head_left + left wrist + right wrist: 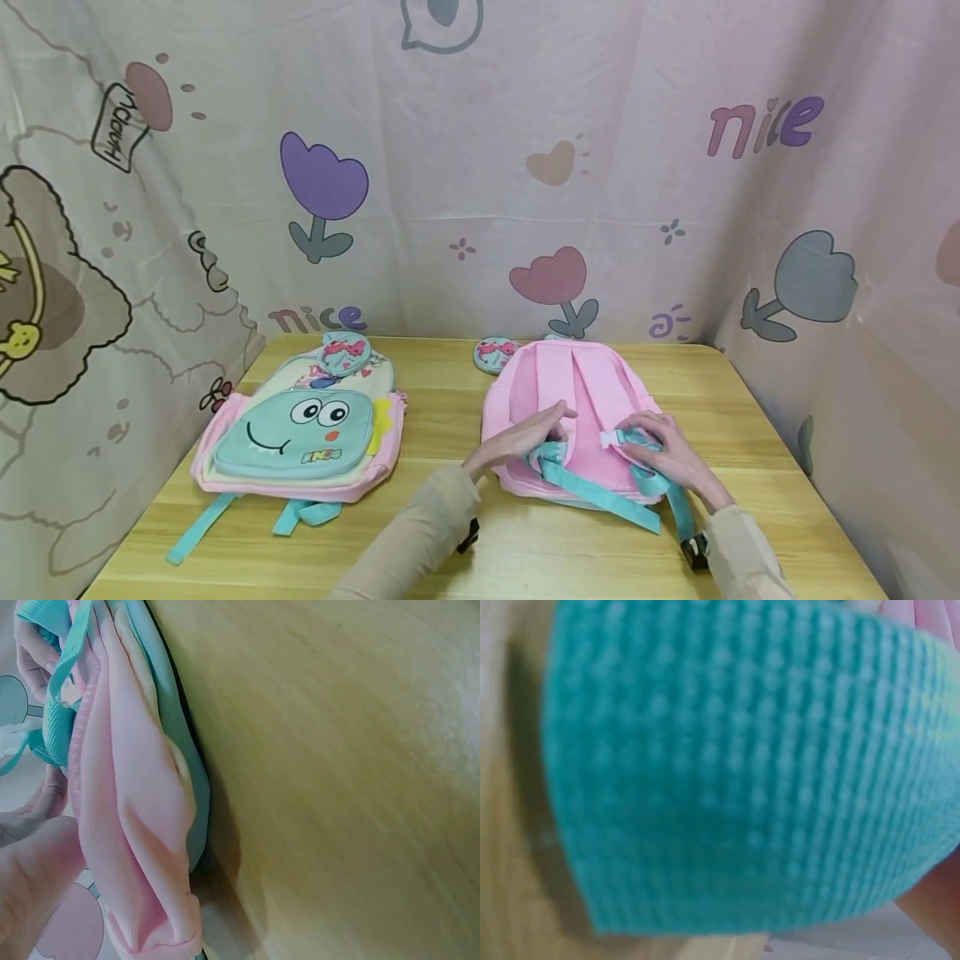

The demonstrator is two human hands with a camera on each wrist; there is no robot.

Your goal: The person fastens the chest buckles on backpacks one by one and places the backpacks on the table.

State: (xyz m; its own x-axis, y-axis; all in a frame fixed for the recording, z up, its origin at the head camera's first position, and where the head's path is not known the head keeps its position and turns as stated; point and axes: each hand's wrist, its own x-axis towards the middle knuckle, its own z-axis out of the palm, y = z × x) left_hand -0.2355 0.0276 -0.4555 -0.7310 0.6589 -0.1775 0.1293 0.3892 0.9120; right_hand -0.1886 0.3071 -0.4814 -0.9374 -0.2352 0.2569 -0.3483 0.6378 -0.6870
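A pink backpack (592, 375) lies with its shoulder-strap side up on the right half of the table. My left hand (525, 437) is over its lower left part, fingers mostly straight, fingertips right beside a teal strap (600, 493). On the lower right, my right hand (663, 450) pinches another teal strap close to a small white buckle (609, 438). In the left wrist view, the left thumb (45, 862) is at the bag's pink side (127, 795). Teal webbing (727, 765) fills most of the right wrist view and hides the right fingers.
On the left lies a second backpack (300, 433), smiling face up, with teal straps trailing toward the front. A round teal pouch (495, 354) sits behind the pink backpack. One black buckle (695, 552) lies by the right wrist, another (468, 536) by the left sleeve. Printed curtains surround the table.
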